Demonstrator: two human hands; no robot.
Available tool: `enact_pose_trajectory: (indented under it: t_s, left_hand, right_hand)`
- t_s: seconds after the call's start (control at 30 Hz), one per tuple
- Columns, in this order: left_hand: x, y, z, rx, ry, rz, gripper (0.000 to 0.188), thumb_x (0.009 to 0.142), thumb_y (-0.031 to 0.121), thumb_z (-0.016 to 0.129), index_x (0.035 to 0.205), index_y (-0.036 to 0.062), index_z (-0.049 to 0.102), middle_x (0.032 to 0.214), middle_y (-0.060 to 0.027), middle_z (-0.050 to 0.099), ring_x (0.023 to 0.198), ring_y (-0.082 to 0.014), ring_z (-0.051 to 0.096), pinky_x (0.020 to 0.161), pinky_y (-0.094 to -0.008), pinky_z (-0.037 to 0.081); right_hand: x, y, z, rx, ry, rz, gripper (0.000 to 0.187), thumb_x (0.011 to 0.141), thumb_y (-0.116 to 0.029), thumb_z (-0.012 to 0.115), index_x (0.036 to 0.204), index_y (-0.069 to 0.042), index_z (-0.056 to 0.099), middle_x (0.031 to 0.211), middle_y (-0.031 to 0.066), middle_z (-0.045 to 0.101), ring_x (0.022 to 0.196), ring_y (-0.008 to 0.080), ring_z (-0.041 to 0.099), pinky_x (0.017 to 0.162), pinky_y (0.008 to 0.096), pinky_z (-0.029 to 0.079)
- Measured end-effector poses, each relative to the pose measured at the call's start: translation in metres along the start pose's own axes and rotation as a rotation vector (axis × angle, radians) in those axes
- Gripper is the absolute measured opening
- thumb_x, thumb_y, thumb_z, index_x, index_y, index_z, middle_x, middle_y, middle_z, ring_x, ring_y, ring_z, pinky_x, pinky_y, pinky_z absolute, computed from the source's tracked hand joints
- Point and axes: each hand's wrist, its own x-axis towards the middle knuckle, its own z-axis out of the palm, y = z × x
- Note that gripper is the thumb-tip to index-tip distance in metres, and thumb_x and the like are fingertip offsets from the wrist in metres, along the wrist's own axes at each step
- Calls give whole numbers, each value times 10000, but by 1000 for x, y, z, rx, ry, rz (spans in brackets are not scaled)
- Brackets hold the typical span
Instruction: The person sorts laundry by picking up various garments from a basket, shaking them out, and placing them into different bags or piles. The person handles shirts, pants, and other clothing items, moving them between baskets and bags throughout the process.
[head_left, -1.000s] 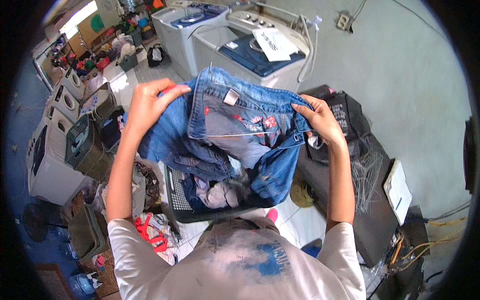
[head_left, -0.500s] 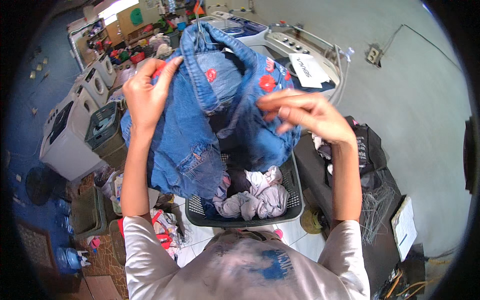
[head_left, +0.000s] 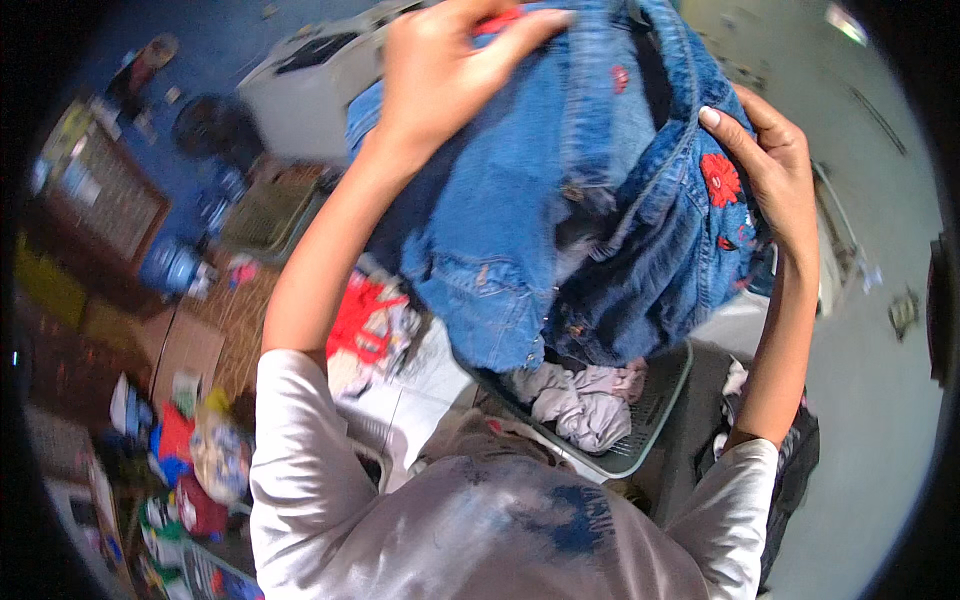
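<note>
A blue denim jacket [head_left: 490,240] with red flower patches hangs spread out in front of me, lifted above a laundry basket. At its left shoulder part, my left hand [head_left: 450,75] pinches the cloth between thumb and fingers. My right hand [head_left: 775,165] grips the other side by the collar, thumb on top and fingers behind, just above a red flower patch. Below the jacket, the dark green basket [head_left: 655,415] holds crumpled pale clothes [head_left: 590,405]; the jacket hides its far part.
Red and white clothing [head_left: 365,325] lies on the left floor. A white washing machine [head_left: 310,85], an empty-looking crate [head_left: 262,218] and a blue water jug [head_left: 172,270] stand farther left. Black cloth [head_left: 790,480] lies at the right, beside the grey wall [head_left: 880,420].
My view has swung to the left. My right hand, blurred and loose in front of the jacket before, now grips its collar side. My left hand has kept its hold.
</note>
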Motion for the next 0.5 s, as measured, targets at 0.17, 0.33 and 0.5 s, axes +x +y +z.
enact_pose_trajectory:
  t_s: [0.17, 0.33, 0.5]
  left_hand:
    - [-25, -31, -37, 43, -156, -117, 253, 779, 254, 691, 739, 14, 620, 572, -107, 566, 512, -115, 540, 510, -258, 433]
    - [-104, -122, -123, -247, 71, -364, 510, 844, 385, 588, 1194, 25, 497, 1121, -127, 582, 1048, -175, 542, 874, -294, 421]
    - [-223, -168, -176, -247, -166, -746, 896, 775, 663, 491, 1360, 19, 275, 1355, -91, 366, 1247, -208, 321, 1040, -333, 240]
  right_hand:
    - [30, 38, 44, -18, -28, 79, 252, 836, -115, 602, 1043, 27, 629, 941, 49, 650, 818, 92, 580, 779, 216, 445]
    - [76, 1, 60, -78, 135, -70, 325, 831, -179, 612, 1113, -18, 610, 1004, 118, 643, 901, 137, 597, 809, 237, 449]
    - [137, -56, 118, 6, 30, -447, 273, 804, -116, 598, 1041, 15, 630, 938, 89, 653, 823, 124, 600, 753, 229, 457]
